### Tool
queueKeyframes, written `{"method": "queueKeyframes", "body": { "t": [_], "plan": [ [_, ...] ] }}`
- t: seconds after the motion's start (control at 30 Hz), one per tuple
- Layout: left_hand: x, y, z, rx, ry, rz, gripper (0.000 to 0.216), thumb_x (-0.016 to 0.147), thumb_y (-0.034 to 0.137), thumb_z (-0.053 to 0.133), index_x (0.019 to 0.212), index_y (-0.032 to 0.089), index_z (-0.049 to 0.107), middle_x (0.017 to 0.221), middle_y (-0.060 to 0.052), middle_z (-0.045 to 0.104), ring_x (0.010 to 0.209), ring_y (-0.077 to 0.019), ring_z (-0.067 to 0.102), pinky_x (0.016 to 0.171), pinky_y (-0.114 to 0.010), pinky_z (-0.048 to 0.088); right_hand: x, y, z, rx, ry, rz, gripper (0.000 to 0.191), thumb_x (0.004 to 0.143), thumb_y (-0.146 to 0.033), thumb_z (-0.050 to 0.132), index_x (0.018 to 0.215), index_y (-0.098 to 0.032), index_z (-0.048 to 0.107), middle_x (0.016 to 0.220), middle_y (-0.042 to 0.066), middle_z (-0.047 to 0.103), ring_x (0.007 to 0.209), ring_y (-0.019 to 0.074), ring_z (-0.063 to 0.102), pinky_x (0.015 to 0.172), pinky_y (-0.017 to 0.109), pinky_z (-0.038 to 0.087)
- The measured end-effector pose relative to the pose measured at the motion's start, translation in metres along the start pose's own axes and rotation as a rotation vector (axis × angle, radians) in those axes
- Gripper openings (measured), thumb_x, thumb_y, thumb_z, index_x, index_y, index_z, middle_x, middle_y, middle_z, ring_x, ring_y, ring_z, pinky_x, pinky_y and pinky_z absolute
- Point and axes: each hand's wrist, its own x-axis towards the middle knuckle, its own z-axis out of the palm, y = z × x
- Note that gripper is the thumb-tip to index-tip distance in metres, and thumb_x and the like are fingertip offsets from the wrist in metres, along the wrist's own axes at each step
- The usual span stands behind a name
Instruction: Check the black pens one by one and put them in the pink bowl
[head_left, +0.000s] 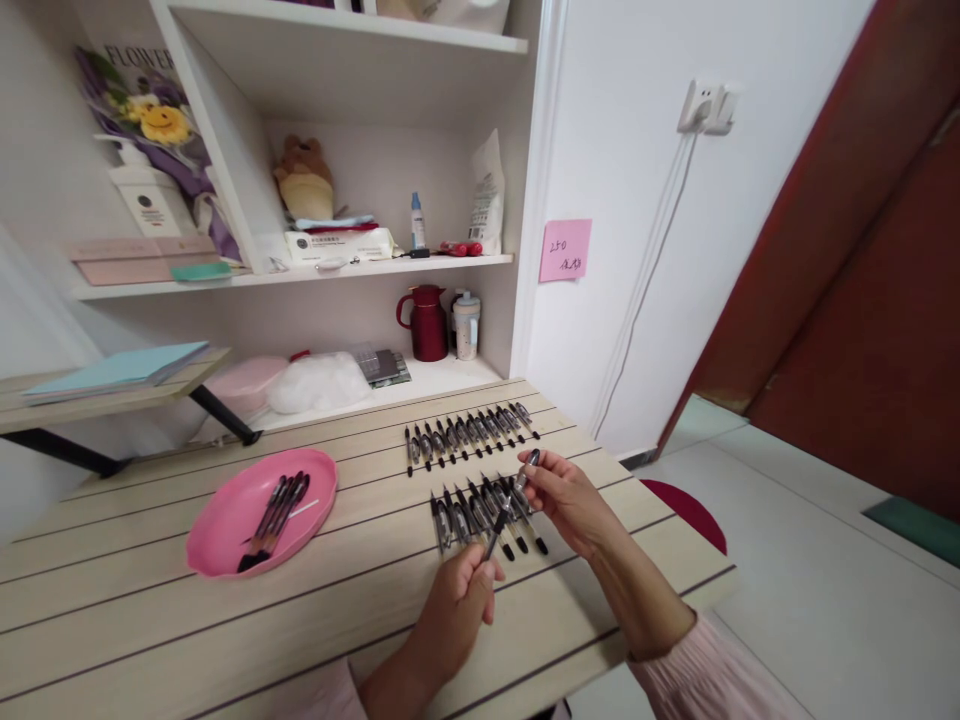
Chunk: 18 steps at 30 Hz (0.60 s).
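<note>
Inside table edge (701,567), fingers (541,480) on pen (501,521)

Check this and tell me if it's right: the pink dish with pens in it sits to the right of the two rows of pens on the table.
Wrong side: the head view shows the pink dish, with pens in it, to the left of the two rows of pens on the table.

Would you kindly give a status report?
Left hand, right hand: both gripping slim black-and-clear pen parts. Whether joined, unclear. Row of black-and-clear pens close by.
</note>
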Motion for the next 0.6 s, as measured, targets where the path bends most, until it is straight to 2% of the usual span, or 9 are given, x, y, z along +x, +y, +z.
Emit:
{"method": "queueKeyframes", "body": {
  "t": [0.2, 0.47, 0.6],
  "plan": [
    [0.0, 0.001, -0.001, 0.037, -0.01, 0.016, 0.023, 0.081, 0.039, 0.042, 0.076, 0.018, 0.05, 0.044, 0.007, 0.043, 0.043, -0.0092, 0.033, 0.047, -0.022, 0.024, -0.008, 0.0, 0.01, -0.085, -0.018, -0.014, 0.031, 0.059, -0.035, 0.072, 0.08, -0.017, 0.057, 0.058, -0.006, 0.051, 0.045, 0.0052, 0.045, 0.041, 0.019, 0.03],
    [0.0, 0.0, 0.0, 0.01, 0.008, 0.026, 0.022, 0.082, 0.037, 0.041, 0.078, 0.017, 0.05, 0.045, 0.007, 0.041, 0.042, -0.009, 0.031, 0.046, -0.022, 0.023, -0.021, 0.016, 0.021, -0.217, -0.132, 0.012, 0.028, 0.063, -0.037, 0.07, 0.073, -0.017, 0.054, 0.05, -0.007, 0.047, 0.041, 0.0052, 0.042, 0.039, 0.018, 0.029],
    [-0.001, -0.001, 0.001, -0.012, 0.015, 0.034, 0.023, 0.082, 0.037, 0.041, 0.079, 0.017, 0.05, 0.044, 0.007, 0.041, 0.042, -0.0088, 0.03, 0.046, -0.021, 0.023, -0.025, 0.022, 0.026, -0.217, -0.112, 0.024, 0.03, 0.063, -0.039, 0.069, 0.077, -0.017, 0.054, 0.049, -0.008, 0.046, 0.04, 0.0054, 0.042, 0.038, 0.018, 0.029]
  ]
}}
